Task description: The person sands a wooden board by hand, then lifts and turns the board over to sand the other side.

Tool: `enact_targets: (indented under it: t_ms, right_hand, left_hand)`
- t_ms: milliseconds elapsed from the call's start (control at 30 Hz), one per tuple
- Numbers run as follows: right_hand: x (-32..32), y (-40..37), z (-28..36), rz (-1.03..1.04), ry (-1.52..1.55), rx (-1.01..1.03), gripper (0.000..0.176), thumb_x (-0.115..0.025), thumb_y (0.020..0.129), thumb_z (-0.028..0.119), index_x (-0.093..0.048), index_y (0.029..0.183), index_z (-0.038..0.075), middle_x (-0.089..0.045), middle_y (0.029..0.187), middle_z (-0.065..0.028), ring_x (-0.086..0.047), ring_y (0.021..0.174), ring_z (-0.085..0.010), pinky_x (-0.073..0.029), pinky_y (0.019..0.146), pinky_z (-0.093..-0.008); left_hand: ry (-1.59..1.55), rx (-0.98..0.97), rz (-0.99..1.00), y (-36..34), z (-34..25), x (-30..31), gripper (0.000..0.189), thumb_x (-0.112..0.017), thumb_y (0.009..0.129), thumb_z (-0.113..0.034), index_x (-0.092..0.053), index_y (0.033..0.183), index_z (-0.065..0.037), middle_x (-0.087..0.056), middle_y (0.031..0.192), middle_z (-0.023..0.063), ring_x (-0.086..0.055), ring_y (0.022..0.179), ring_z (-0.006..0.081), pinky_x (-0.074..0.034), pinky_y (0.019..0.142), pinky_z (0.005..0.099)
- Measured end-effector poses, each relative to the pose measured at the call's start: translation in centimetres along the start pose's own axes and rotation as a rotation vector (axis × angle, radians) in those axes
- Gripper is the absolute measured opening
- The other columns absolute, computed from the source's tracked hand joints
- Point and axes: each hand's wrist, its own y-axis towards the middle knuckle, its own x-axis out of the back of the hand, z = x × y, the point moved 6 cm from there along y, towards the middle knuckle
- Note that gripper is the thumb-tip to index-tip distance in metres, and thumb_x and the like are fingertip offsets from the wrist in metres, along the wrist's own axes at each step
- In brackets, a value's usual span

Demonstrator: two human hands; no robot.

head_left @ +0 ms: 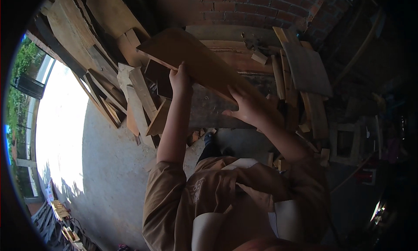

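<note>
A long brown wooden board (187, 51) slants from the upper left down to the right, raised above a workbench (209, 107). My left hand (180, 79) grips its lower edge near the left end, thumb on the face and the fingers hidden beneath. Farther right along the same edge, my right hand (244, 105) has its fingers spread, with the fingertips on or just at the board's face. Whether it presses on the board cannot be made out.
Tall planks (78, 29) lean at the left, with cut pieces (141, 90) beside the bench. More boards (305, 70) are stacked at the right. A brick wall (248, 7) stands behind. Wood scraps (198, 134) lie on the concrete floor (104, 159).
</note>
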Motion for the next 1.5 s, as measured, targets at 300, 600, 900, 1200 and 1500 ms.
enact_targets:
  t_ms: [300,600,900,1200,1500]
  right_hand:
    - [0.6,1.3,-0.6,-0.254,0.228,-0.068,0.036,-0.058,0.080,0.015,-0.050,0.112,0.002,-0.058,0.096,-0.0212,-0.057,0.090,-0.0346,-0.048,0.074,-0.0403]
    - [-2.2,5.2,-5.5,-0.394,1.031,-0.038,0.029,-0.058,0.083,0.022,-0.056,0.098,-0.004,-0.063,0.088,-0.0117,-0.058,0.081,-0.0139,-0.044,0.071,-0.0284]
    - [-13.9,5.2,-11.7,-0.264,1.673,-0.481,0.041,-0.062,0.079,0.029,-0.055,0.108,0.000,-0.059,0.099,-0.0075,-0.056,0.091,-0.0173,-0.044,0.078,-0.0307]
    - [-16.4,5.3,-10.7,-0.196,1.734,-0.464,0.046,-0.062,0.080,0.032,-0.052,0.112,-0.001,-0.058,0.103,-0.0084,-0.055,0.096,-0.0181,-0.044,0.081,-0.0322]
    - [-22.3,2.7,-10.3,-0.115,1.847,-0.579,0.040,-0.060,0.082,0.028,-0.054,0.110,0.001,-0.058,0.103,-0.0084,-0.056,0.094,-0.0175,-0.045,0.081,-0.0310]
  left_hand:
    - [0.133,0.051,0.182,-0.8,-3.8,-2.7,0.036,-0.056,0.083,-0.024,-0.048,0.110,-0.002,-0.058,0.094,0.0098,-0.061,0.078,0.0190,-0.051,0.060,0.0287]
    - [0.590,-0.240,0.118,1.8,2.2,0.2,0.075,-0.058,0.080,-0.042,-0.029,0.130,0.006,-0.037,0.129,0.0259,-0.035,0.124,0.0310,-0.029,0.100,0.0353]
    - [0.390,0.586,0.170,-8.6,17.0,8.5,0.055,-0.043,0.087,-0.050,-0.055,0.092,0.004,-0.058,0.075,0.0060,-0.053,0.064,0.0154,-0.041,0.057,0.0288]
    - [0.760,-0.019,0.094,-10.6,14.0,9.0,0.045,-0.051,0.088,-0.032,-0.042,0.061,0.002,-0.043,0.051,0.0116,-0.036,0.050,0.0125,-0.034,0.047,0.0340]
    - [0.847,0.065,0.109,-12.7,14.9,11.7,0.040,-0.052,0.088,-0.030,-0.047,0.064,0.002,-0.045,0.052,0.0046,-0.037,0.053,0.0080,-0.034,0.046,0.0297]
